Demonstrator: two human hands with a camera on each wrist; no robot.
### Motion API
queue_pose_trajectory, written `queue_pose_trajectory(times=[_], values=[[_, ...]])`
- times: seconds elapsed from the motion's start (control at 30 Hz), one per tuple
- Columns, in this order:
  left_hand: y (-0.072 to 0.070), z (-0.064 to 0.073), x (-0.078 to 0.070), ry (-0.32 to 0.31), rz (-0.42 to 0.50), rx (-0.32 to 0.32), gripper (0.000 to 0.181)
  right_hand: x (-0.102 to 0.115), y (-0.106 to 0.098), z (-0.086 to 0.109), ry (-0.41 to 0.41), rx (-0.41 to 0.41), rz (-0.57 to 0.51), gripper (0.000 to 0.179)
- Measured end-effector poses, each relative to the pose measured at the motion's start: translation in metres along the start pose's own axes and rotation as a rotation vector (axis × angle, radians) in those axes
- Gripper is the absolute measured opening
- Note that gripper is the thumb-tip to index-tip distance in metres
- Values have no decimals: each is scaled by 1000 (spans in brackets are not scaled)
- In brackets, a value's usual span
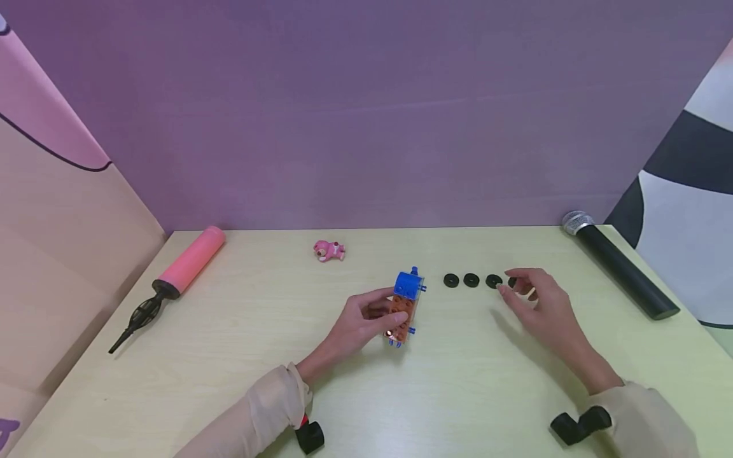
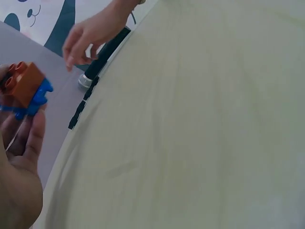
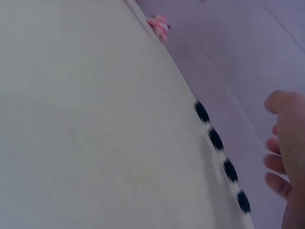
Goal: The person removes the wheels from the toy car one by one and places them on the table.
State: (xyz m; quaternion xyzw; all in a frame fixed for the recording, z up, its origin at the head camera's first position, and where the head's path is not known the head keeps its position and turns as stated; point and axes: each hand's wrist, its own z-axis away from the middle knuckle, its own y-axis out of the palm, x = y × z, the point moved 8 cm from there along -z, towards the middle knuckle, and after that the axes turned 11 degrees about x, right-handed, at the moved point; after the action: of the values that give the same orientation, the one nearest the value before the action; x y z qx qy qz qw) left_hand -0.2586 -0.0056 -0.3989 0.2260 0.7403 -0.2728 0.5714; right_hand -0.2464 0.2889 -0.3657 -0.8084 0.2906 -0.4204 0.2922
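Note:
My left hand [image 1: 357, 323] grips a toy vehicle body [image 1: 404, 312] of orange studded block and blue parts between thumb and fingers. It is held above the table, with small blue axle stubs showing at its side. In the left wrist view the orange block [image 2: 27, 85] and its blue underside face the camera. To the right, several black toy wheels [image 1: 471, 280] lie in a row on the table. Over the right end of that row hovers my right hand [image 1: 544, 312], its fingers loosely bent and partly hiding the last wheel. The right wrist view shows this hand [image 3: 290, 143] apart from the wheels [image 3: 215, 139].
A pink bear figure [image 1: 329, 250] lies near the table's back edge. On the left is a pink hand pump [image 1: 191, 261] with a black nozzle. A black microphone [image 1: 624, 270] lies at the right. A purple wall [image 1: 366, 127] rises behind the table [image 1: 200, 375].

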Motion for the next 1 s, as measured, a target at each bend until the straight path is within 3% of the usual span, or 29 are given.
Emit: queue_pose_trajectory(times=[0.1,0.17,0.37,0.57,0.67,0.77,1.0], values=[[5,0,0,-31,-19,73,57,36,9,3,-223,-8,-53,36],[9,0,0,-41,-32,118,57,57,18,6,-318,33,-85,37],[19,-1,1,-50,-59,248,50,98,44,12,-406,186,-76,65],[25,-1,2,-81,-112,339,46,126,51,18,-586,187,-53,53],[23,1,3,-85,-138,332,44,128,53,20,-597,174,-61,49],[17,3,-1,-62,-192,286,48,125,53,20,-564,161,-71,50],[5,12,-24,153,-436,129,60,118,47,20,-491,99,-92,50]])
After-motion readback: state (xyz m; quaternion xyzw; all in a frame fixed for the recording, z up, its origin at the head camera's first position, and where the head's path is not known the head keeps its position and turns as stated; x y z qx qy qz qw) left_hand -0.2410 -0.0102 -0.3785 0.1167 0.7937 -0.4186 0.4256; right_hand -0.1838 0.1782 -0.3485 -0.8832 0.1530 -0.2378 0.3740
